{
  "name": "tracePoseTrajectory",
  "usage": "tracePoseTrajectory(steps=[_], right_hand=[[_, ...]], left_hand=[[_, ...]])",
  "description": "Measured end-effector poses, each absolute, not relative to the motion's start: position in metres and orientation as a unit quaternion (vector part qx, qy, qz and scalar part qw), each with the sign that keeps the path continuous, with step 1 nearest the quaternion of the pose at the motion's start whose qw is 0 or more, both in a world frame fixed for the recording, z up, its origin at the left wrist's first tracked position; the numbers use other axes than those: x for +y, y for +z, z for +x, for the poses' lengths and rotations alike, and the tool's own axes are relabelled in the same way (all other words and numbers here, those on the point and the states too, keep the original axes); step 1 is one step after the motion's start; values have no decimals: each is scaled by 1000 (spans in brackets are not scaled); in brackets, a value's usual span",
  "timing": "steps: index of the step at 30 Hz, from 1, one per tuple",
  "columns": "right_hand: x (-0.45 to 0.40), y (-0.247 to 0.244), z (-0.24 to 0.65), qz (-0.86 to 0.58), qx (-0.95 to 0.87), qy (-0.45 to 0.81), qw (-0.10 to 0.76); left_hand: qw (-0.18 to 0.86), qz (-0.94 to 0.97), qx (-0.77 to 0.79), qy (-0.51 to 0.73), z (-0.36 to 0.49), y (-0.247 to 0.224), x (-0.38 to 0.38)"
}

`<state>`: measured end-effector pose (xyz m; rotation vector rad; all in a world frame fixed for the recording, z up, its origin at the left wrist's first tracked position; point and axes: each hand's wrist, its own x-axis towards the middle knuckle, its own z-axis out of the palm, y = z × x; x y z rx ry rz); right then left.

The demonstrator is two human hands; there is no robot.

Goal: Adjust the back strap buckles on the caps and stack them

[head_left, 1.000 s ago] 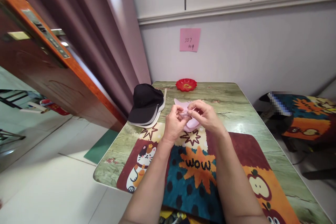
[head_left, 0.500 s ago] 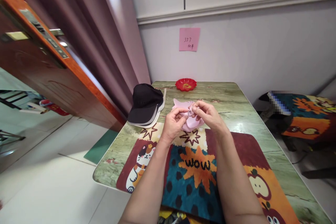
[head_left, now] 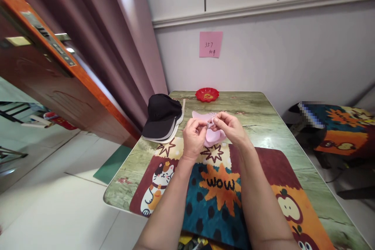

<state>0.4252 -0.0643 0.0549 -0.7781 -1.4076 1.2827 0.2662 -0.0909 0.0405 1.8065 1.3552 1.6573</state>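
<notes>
Both hands meet above a pink dish (head_left: 215,137) near the middle of the table. My left hand (head_left: 195,134) is closed in a pinch on one side of a small pale piece with a silvery part (head_left: 209,125). On the other side, my right hand (head_left: 228,125) pinches the same small piece between thumb and fingers. The fingers cover most of it, so its shape is unclear. The hands hide part of the pink dish, whose pointed corner shows behind them.
Black cap (head_left: 161,115) on pale caps at the table's left edge. Red scalloped dish (head_left: 207,94) at the back. A colourful mat (head_left: 216,187) lies under my forearms. Pink note (head_left: 210,44) on the wall; wooden door (head_left: 73,86) at left.
The fingers have shifted slightly around the small piece, and its silvery part shows more clearly between them. My left hand has turned a little more upright.
</notes>
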Motion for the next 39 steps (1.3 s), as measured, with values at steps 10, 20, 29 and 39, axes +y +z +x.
tracePoseTrajectory(steps=[10,20,29,39], right_hand=[[-60,47,422,-329,-555,546,534],[-65,53,417,-326,-516,572,548],[-67,55,419,-318,-460,645,521],[-64,53,422,-380,-543,529,530]], left_hand=[[346,606,426,577,263,30,-85],[271,631,395,610,261,26,-84],[318,618,404,595,262,35,-86],[288,654,427,554,263,44,-88]])
